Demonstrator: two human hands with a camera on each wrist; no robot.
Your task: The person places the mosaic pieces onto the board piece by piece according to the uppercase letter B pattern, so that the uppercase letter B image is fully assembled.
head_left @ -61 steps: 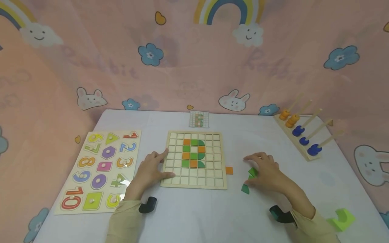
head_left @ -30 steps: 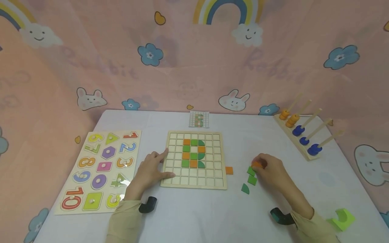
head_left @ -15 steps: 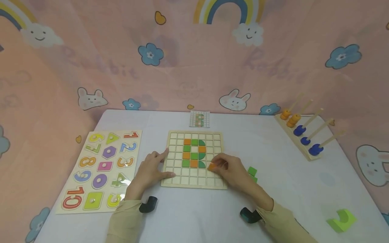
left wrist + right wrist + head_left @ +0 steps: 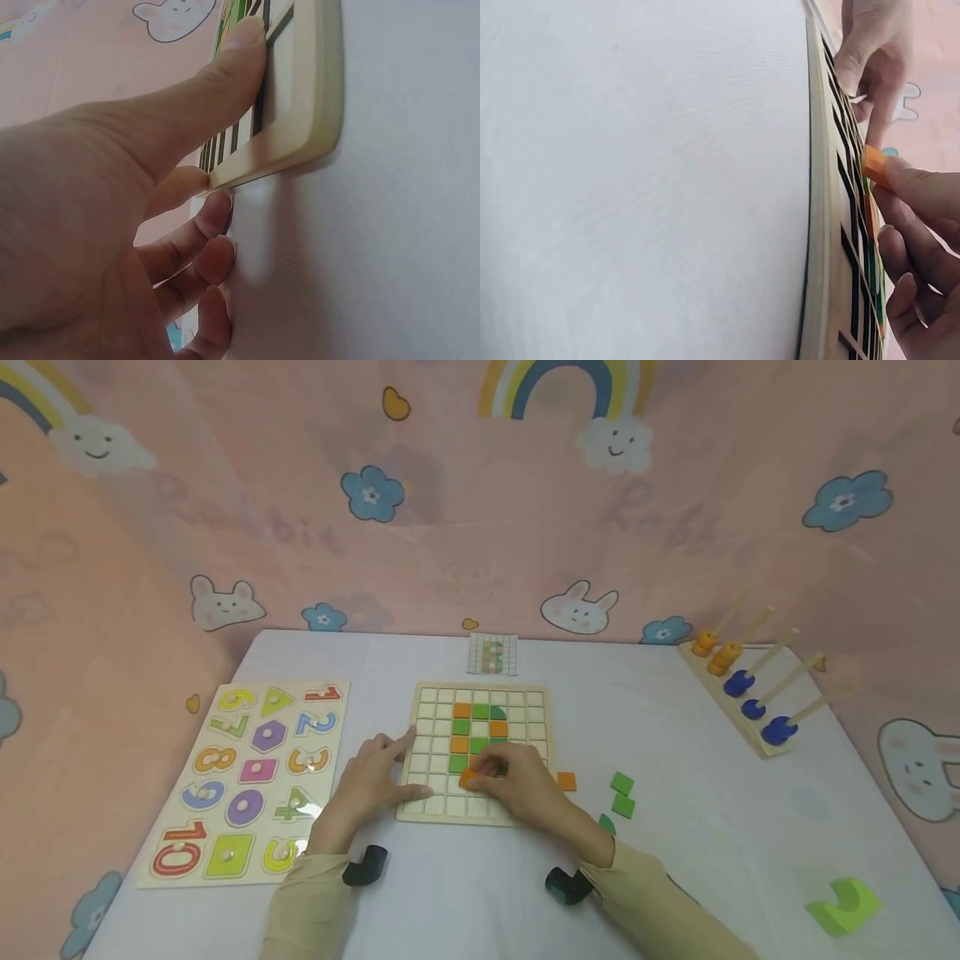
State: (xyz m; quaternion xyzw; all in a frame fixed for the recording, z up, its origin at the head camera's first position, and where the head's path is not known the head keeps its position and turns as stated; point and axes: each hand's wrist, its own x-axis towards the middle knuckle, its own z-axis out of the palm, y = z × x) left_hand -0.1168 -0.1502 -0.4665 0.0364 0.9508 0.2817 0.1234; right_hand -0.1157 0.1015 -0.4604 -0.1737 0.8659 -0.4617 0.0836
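My right hand (image 4: pixel 525 781) pinches an orange square tile (image 4: pixel 468 778) between thumb and fingertips, just over the gridded wooden board (image 4: pixel 525 814). The right wrist view shows this orange tile (image 4: pixel 876 166) tilted above the grid. Orange and green tiles fill part of the board's middle, partly hidden behind my right hand. My left hand (image 4: pixel 369 772) rests at the board's left side. In the left wrist view, the straight thumb of my left hand (image 4: pixel 142 142) lies on the board (image 4: pixel 319 105); its index finger touches the edge, and the other fingers bend loosely beside it.
Right of the board lie an orange tile (image 4: pixel 566 781), two green squares (image 4: pixel 622 805) and a green quarter-round (image 4: pixel 607 824). A small pattern card (image 4: pixel 492 654) is behind it. A number puzzle (image 4: pixel 243 785) lies left, a bead stand (image 4: pixel 738 697) back right, a green block (image 4: pixel 843 906) front right.
My right hand picked up an orange tile from the loose pieces at right and carried it left over the board. My left hand stayed in place.
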